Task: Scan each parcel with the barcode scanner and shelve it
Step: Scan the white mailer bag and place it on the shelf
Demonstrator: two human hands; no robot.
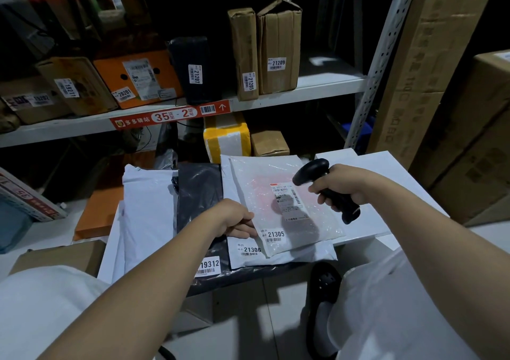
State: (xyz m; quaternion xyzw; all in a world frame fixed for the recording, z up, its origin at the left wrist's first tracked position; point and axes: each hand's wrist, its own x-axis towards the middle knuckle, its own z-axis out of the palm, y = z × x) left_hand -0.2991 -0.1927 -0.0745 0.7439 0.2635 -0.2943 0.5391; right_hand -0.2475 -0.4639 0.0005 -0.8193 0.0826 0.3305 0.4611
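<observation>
Black barcode scanner [311,172] is clenched in the right hand [345,184], its head hovering just above the label of the clear bubble parcel 21305 [265,194]. The left hand [234,217] pinches that parcel's left edge, and the parcel lies atop white parcel 21306 [292,255].
</observation>
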